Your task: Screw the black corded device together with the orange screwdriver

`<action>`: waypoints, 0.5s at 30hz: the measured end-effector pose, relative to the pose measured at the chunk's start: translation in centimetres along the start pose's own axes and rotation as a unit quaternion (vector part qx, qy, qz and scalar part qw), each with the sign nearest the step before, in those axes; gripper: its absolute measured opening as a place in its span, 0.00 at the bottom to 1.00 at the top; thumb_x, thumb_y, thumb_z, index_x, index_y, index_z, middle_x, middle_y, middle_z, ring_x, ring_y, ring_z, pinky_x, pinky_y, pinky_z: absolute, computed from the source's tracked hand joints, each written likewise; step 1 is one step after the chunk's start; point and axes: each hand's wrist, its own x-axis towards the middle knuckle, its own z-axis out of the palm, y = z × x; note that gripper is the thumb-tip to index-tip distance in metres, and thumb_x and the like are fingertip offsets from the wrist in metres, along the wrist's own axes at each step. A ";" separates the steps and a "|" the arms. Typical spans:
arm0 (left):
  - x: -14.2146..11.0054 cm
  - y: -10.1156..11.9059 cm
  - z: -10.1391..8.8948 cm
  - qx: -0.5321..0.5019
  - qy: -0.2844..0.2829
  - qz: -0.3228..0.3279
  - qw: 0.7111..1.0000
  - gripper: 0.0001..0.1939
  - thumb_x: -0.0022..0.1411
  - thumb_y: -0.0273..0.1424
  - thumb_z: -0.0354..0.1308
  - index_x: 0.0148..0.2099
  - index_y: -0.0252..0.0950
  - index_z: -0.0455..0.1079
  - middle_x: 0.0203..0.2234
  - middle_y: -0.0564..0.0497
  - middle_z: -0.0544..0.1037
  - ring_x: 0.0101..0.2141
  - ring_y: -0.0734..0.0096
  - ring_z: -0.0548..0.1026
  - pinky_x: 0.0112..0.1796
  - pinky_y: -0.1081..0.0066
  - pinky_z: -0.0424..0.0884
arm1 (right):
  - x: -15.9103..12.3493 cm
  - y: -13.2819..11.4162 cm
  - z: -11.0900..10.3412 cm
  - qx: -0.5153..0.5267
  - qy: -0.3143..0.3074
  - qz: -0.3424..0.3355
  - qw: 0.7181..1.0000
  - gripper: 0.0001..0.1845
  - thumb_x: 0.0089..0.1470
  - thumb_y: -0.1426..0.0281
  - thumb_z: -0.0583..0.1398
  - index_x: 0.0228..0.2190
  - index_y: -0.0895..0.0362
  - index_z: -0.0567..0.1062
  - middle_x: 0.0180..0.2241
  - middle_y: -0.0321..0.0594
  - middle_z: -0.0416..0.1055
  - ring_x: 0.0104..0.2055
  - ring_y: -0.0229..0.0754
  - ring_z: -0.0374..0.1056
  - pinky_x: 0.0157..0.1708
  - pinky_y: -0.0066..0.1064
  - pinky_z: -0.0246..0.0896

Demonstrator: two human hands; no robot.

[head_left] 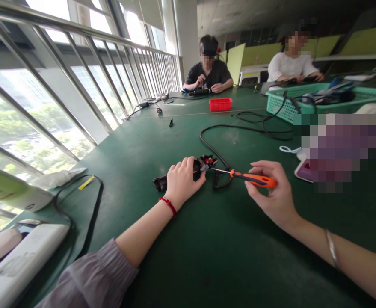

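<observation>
Under my left hand (183, 179) lies a black corded device (203, 164), its inner parts showing at the right end; my fingers wrap over its middle and hold it on the table. An orange and black screwdriver (253, 179) is in my right hand (276, 192), pinched by the handle between thumb and fingers. The screwdriver's thin shaft points left, and its tip reaches the device's exposed end. Whether the tip sits in a screw I cannot tell. Beside the tip, a black loop-shaped part (222, 179) lies on the table, close to the cord (211, 128).
A green table (188, 256) spreads before me. Farther back stand a small red bin (220, 105) and a teal basket (280, 105) of tools and cables. A small black part (171, 123) lies mid-table. Left are a bottle (14, 190) and white power strip (27, 256). Two people sit opposite.
</observation>
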 end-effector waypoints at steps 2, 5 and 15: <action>0.0 0.0 0.0 -0.002 0.001 0.002 1.000 0.19 0.60 0.42 0.49 0.48 0.35 0.62 0.38 0.48 0.75 0.38 0.62 0.73 0.37 0.65 0.65 | 0.1 0.4 -0.1 0.028 -0.007 0.029 0.999 0.17 0.48 0.72 0.60 0.42 0.53 0.64 0.33 0.36 0.66 0.31 0.37 0.67 0.32 0.30 0.65; 0.0 -0.2 0.0 -0.004 0.004 0.013 1.000 0.19 0.60 0.42 0.50 0.48 0.34 0.62 0.38 0.48 0.74 0.39 0.62 0.73 0.37 0.65 0.65 | 0.0 0.7 -0.3 0.078 -0.044 0.083 0.993 0.11 0.56 0.67 0.54 0.42 0.54 0.64 0.21 0.30 0.61 0.19 0.33 0.60 0.19 0.26 0.56; -0.9 0.2 -0.9 -0.026 -0.007 0.067 0.997 0.19 0.60 0.42 0.50 0.48 0.34 0.61 0.38 0.47 0.74 0.39 0.63 0.73 0.37 0.66 0.66 | -1.3 -1.3 -0.6 0.028 0.012 -0.001 1.000 0.17 0.49 0.72 0.59 0.42 0.54 0.63 0.29 0.34 0.65 0.31 0.36 0.65 0.34 0.29 0.62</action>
